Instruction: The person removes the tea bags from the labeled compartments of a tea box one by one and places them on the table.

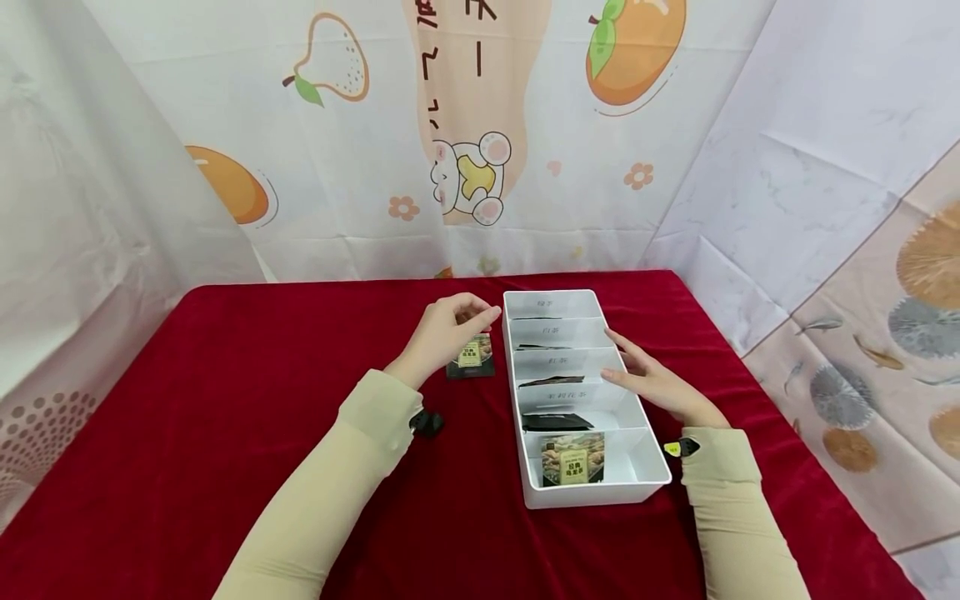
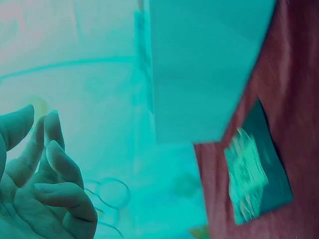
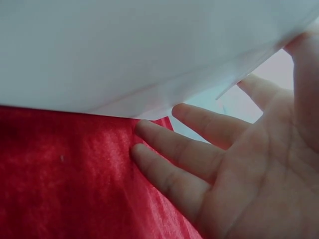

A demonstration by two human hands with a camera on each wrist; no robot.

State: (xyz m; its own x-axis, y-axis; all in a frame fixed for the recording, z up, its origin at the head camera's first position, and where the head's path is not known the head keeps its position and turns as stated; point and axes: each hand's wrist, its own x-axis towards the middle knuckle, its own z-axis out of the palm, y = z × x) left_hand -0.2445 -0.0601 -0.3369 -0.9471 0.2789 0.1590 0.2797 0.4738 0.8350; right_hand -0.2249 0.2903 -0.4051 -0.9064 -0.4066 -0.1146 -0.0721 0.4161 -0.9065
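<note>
A long white divided box [image 1: 531,492] stands right of the middle, its compartments bearing printed labels. Flat dark sachets lie in several of them, and a tea sachet [image 1: 573,460] with a landscape print leans in the nearest one. Another such tea sachet [image 1: 471,358] lies on the cloth left of the box. Above it hovers my left hand [image 1: 450,325], fingers loosely bent; the left wrist view shows nothing between thumb and fingertips. My right hand [image 1: 648,383] is at the box's right side, fingers extended along the wall and thumb by the rim.
Dark red cloth [image 1: 225,417] covers the table. Printed white curtains [image 1: 337,167] hang behind it and at both sides. A dark wrist device [image 1: 427,422] sits on the left wrist, and a yellow-and-black one [image 1: 682,447] on the right.
</note>
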